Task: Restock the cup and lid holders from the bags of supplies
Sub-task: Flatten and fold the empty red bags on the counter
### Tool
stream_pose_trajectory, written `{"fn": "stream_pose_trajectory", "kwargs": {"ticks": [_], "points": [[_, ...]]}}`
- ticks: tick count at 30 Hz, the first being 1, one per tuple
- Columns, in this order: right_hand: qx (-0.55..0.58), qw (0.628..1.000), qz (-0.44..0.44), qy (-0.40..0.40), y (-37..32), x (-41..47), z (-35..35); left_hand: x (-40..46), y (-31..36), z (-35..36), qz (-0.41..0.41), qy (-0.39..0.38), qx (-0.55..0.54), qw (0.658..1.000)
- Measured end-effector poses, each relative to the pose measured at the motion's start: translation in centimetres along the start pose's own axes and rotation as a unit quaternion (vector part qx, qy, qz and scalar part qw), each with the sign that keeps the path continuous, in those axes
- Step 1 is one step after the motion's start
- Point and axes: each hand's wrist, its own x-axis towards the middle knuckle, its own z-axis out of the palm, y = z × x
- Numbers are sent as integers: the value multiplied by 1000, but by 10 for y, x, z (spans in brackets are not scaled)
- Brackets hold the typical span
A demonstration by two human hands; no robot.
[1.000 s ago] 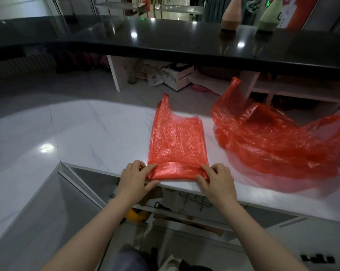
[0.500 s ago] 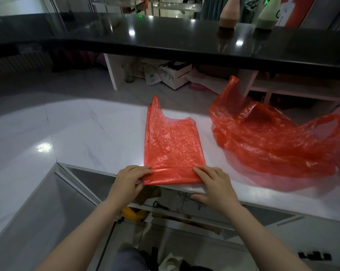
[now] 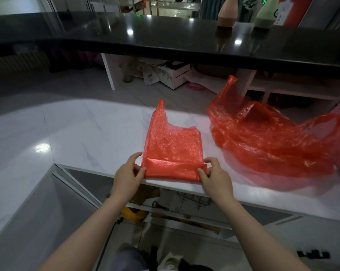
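- Lying flat on the white marble counter (image 3: pixel 87 137), a red plastic carrier bag (image 3: pixel 173 145) sits at the near edge, smoothed out, with one handle strip pointing up and away from the person
- the bag's bottom end is turned over onto itself, forming a narrow folded band along the counter's front edge
- left hand (image 3: pixel 127 178) pinches the left corner of that folded band between thumb and curled fingers
- right hand (image 3: pixel 216 179) pinches the right corner of the same band, thumb on top and fingers tucked beneath the plastic
- both forearms reach in from the bottom of the view, wrists just off the counter edge
- a second red plastic bag (image 3: pixel 269 139) lies crumpled and puffed up on the counter to the right, near the flat one but apart from it, one loop handle sticking out to the far right
- a black glossy upper counter (image 3: pixel 165 36) runs across the back, above the marble level
- on it at the right stand two bottle-shaped pieces: a pink and brown one (image 3: pixel 227 13) and a pale green one (image 3: pixel 266 14) beside it
- under the black counter a white box (image 3: pixel 174 76) and loose paper items sit on the floor
- below the marble edge, between the arms, an open shelf holds dark cables and something yellow (image 3: pixel 133 214); what it is cannot be told
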Motion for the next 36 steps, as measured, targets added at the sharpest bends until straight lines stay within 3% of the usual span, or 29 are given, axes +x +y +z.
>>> {"fn": "stream_pose_trajectory", "kwargs": {"ticks": [4, 8, 11, 15, 17, 22, 28, 33, 36], "points": [[-102, 995, 16, -7, -3, 9, 1, -2, -2, 1, 90, -4, 132, 987], [-146, 989, -14, 19, -3, 9, 1, -6, -2, 4, 113, -3, 203, 973], [-159, 982, -99, 9, 2, 5, -2, -8, -4, 3, 111, -10, 212, 971], [-250, 945, -161, -134, 12, -1, -14, -8, -10, -2, 123, -54, 225, 965], [-263, 934, -182, -161, 17, -4, -18, -9, -14, -9, 139, -80, 216, 963], [-170, 945, -264, -89, 25, -16, -25, -12, -20, -19, 182, -67, 149, 970], [22, 988, -125, -91, 17, -11, -33, -13, -11, -22, 225, -47, 149, 962], [88, 995, -26, -35, 11, -7, -23, -8, -3, -16, 42, -35, 0, 998], [69, 997, -10, -16, 9, -8, -14, -5, -2, -9, -3, -26, 9, 1000]]}}
